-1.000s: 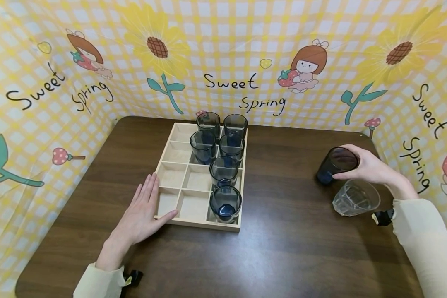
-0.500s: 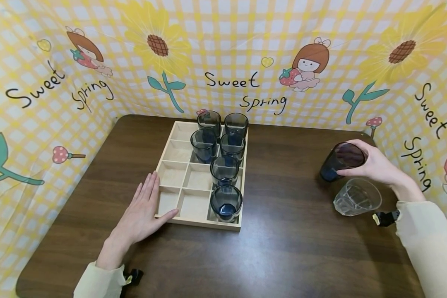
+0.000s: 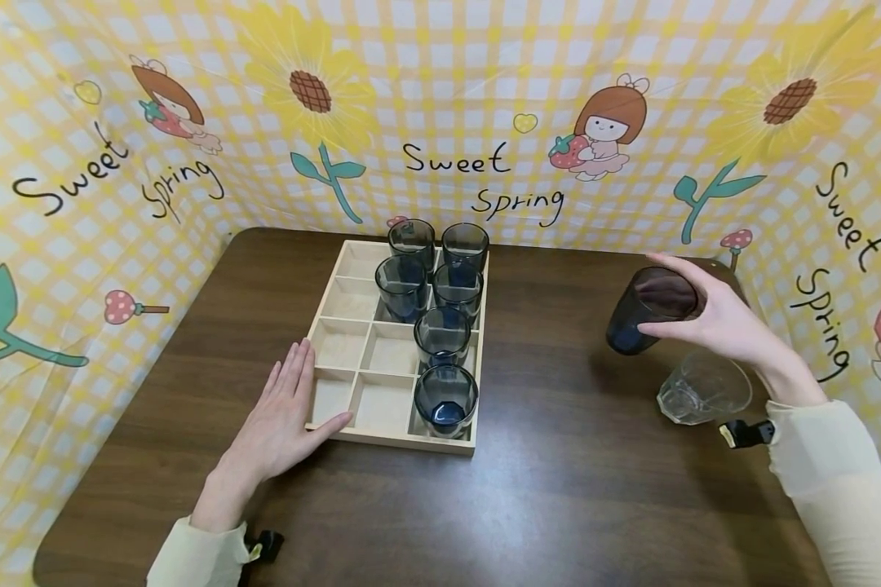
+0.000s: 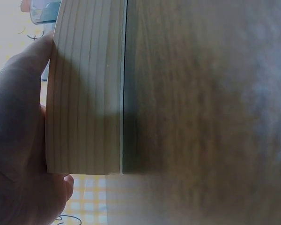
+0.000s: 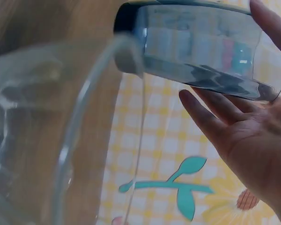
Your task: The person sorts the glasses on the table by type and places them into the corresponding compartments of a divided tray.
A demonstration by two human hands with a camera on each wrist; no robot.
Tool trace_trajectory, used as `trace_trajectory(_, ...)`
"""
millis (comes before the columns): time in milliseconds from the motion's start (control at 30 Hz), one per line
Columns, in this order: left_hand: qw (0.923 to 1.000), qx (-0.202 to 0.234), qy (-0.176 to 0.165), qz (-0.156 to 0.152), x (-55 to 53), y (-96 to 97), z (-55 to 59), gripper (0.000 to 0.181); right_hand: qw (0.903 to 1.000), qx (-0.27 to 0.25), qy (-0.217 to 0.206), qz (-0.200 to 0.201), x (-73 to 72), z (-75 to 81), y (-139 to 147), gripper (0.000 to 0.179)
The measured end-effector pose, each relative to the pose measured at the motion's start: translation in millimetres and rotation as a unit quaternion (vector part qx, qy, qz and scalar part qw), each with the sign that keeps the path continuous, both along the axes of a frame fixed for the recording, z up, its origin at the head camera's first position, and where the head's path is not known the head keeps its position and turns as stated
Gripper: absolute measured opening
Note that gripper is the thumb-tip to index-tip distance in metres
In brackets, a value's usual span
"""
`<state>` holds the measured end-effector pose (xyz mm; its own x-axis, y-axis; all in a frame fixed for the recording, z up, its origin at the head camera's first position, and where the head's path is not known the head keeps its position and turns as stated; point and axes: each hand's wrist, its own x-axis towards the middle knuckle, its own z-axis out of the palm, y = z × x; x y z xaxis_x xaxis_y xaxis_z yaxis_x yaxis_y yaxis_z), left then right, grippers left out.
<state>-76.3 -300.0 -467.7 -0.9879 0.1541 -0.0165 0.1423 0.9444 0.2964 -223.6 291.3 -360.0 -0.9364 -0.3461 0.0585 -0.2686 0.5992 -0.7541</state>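
Observation:
In the head view my right hand (image 3: 730, 322) holds a dark blue drinking glass (image 3: 626, 318) near its rim, thumb on the near side. The glass tilts slightly, and its shadow falls on the table below. A clear glass (image 3: 693, 395) stands under the right wrist, and its rim looms large in the right wrist view. My left hand (image 3: 282, 416) rests on the near left corner of a divided wooden tray (image 3: 404, 443), fingers straight along its side, thumb at the front edge. Several dark blue glasses (image 3: 442, 334) stand in the tray's right and middle columns.
A brown wooden table (image 3: 543, 505) carries everything. A yellow checked cloth (image 3: 484, 73) with printed flowers and figures rises behind it and at both sides. Bare compartments (image 3: 338, 342) show on the tray's left. A black strap piece (image 3: 745, 434) sits at the right wrist.
The right hand has lifted the dark blue glass off the table, first away from me and right, then left. The left hand, tray and clear glass have stayed in place.

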Motion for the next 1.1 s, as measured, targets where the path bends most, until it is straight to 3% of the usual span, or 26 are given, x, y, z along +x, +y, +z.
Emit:
trace_trajectory(133, 1.0, 0.0, 0.002, -0.001, 0.1, 0.1, 0.0, 0.119, 0.9994, -0.032, 0.003, 0.01, 4.6, 5.0, -9.3, 0.096)
trace_trajectory(267, 1.0, -0.002, 0.005, -0.001, -0.4, 0.1, 0.5, 0.119, 0.9966, -0.078, 0.011, 0.025, 8.3, 5.9, -21.2, 0.082)
trace_trajectory(433, 1.0, -0.002, 0.005, -0.002, -1.1, 0.0, 0.8, 0.119, 0.9932, -0.108, 0.042, 0.014, 11.4, 4.1, -37.5, 0.067)
trace_trajectory(700, 1.0, -0.006, 0.0, -0.003, -1.8, 0.9, 0.5, 0.119, 0.9823, -0.175, 0.068, 0.006, 11.2, 4.6, -64.8, 0.055)
trace_trajectory(933, 1.0, -0.008, 0.0, -0.001, -1.3, 1.0, 0.8, 0.119, 0.9759, -0.195, 0.097, 0.013, 10.4, 5.2, -90.7, 0.056)
trace_trajectory(1100, 1.0, -0.007, -0.002, 0.0, -1.0, 0.4, 1.1, 0.12, 0.9659, -0.232, 0.114, 0.019, 8.5, 3.9, -115.8, 0.057)
